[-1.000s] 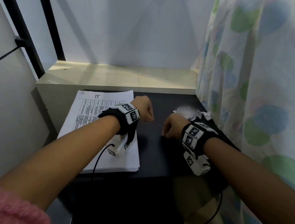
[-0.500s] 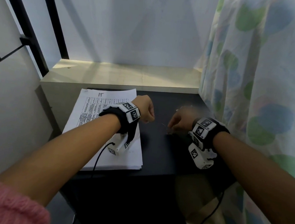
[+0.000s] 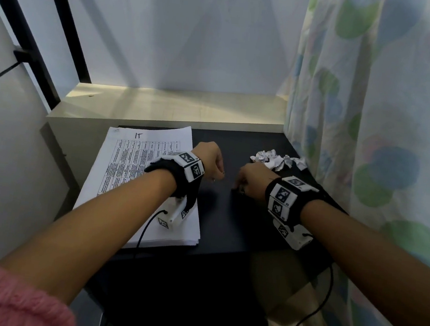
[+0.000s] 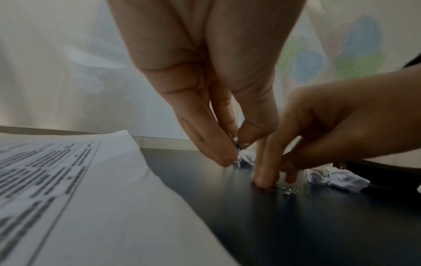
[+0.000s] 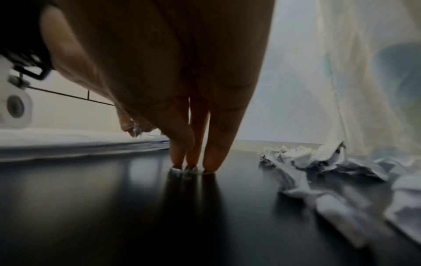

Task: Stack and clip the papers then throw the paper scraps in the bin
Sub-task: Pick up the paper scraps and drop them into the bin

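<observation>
A stack of printed papers (image 3: 131,180) lies on the left half of the black table (image 3: 229,218). Crumpled paper scraps (image 3: 275,160) sit at the table's far right, by the curtain. My left hand (image 3: 218,175) hovers just right of the stack. Its thumb and finger pinch a small metal paper clip (image 4: 235,144) above the table. My right hand (image 3: 238,187) is close beside it. Its straight fingertips (image 5: 189,164) press down on the tabletop over small shiny clips (image 4: 289,191). The scraps (image 5: 330,162) lie a little to the right of that hand.
A pale ledge (image 3: 175,104) runs behind the table below a white wall. A dotted curtain (image 3: 373,127) hangs along the right side, touching the table's edge. A grey wall and a black frame (image 3: 48,36) close the left. Cables hang from both wrists.
My right hand shifted briefly toward the scraps half a second ago and now has its fingertips back on the table. The left hand has stayed in place.
</observation>
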### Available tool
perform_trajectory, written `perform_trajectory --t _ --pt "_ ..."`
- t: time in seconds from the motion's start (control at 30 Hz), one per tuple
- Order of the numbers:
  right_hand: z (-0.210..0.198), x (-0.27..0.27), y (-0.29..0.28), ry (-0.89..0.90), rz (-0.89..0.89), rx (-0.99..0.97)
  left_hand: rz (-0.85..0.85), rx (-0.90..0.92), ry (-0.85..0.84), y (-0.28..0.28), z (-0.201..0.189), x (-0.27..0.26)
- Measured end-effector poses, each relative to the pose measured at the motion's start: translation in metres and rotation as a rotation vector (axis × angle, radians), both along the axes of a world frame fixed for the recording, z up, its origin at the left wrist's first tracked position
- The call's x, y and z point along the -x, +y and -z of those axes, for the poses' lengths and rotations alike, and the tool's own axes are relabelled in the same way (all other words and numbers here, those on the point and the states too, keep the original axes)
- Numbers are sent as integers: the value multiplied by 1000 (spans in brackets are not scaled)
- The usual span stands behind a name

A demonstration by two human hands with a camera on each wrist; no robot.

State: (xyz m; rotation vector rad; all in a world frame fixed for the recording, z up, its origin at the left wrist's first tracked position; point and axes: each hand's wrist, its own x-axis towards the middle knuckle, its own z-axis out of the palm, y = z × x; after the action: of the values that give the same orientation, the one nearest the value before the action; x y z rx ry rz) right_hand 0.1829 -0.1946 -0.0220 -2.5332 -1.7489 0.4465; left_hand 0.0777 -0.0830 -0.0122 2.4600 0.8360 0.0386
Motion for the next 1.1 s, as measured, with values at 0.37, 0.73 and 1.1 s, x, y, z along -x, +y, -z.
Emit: perform_trajectory --t 0.37,0.73,1.1 --pt "5 0 -7 -59 72 91 -4 -7 1 -1 -5 5" --pt "-2 0 1 -20 15 8 -6 6 21 -3 -5 5" --pt "14 12 -24 10 -33 19 -5 9 36 -9 0 7"
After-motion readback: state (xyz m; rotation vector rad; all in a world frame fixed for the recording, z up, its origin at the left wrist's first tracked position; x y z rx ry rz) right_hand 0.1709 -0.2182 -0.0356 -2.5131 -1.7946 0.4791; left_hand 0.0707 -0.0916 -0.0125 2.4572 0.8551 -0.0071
